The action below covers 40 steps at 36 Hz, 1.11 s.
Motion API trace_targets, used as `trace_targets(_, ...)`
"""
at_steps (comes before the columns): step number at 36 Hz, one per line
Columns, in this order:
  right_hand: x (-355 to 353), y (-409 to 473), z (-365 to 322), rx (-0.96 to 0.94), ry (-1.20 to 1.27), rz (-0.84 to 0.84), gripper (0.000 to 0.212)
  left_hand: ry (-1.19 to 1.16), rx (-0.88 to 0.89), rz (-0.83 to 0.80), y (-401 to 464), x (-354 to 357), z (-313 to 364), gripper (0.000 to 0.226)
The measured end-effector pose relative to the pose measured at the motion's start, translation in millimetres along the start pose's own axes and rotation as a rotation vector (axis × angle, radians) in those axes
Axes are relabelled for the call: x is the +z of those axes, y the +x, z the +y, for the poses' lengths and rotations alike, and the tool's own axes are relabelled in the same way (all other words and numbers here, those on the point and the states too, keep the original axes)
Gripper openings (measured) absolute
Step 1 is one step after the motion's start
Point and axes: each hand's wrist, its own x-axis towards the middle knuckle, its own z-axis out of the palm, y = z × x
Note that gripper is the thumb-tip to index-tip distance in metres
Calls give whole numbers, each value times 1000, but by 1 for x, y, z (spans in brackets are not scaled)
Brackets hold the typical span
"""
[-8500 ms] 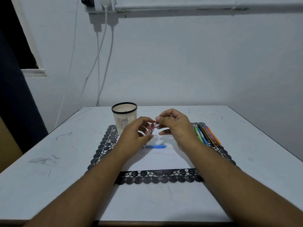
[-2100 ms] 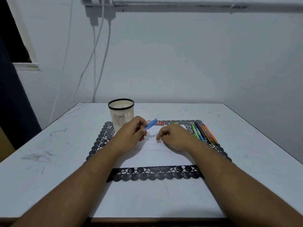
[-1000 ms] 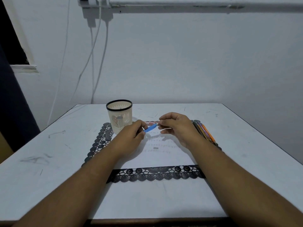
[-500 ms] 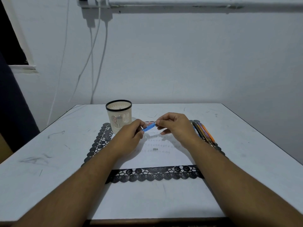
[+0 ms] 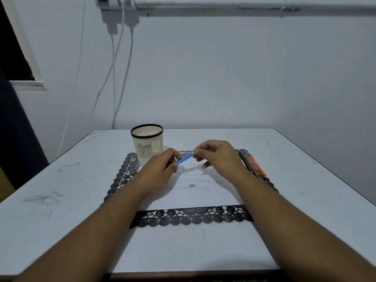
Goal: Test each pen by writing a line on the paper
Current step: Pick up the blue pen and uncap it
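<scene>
A blue pen (image 5: 184, 159) hangs above the white paper (image 5: 195, 192), held by both hands. My left hand (image 5: 160, 169) grips its lower end and my right hand (image 5: 217, 157) pinches its upper end. Faint written lines cross the paper, and a small grey piece (image 5: 191, 185) lies on it. A red pen (image 5: 184, 153) lies at the paper's far edge, just behind the blue one. Several coloured pens (image 5: 252, 163) lie in a row right of the paper, partly hidden by my right wrist.
A black lace mat (image 5: 191, 217) lies under the paper on the white table (image 5: 61, 196). A cream slotted cup with a black rim (image 5: 147, 143) stands at the mat's far left corner. Cables hang down the wall behind.
The red pen went down at the paper's far edge and my left hand took up the blue pen. Over the last second my right hand closed on the blue pen's upper end.
</scene>
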Motion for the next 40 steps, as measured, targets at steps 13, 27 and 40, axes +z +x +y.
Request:
trace_targets(13,-1,-1,0,-31,-164,6,7,124,57,8,1,-4,1,13)
trace_targets(27,3,-3,-3,-30,-156,6,9,184,82,36,0,-3,3,17)
trace_targets(40,-6,0,-5,9,-368,-29,7,183,0,31,3,-4,1,16)
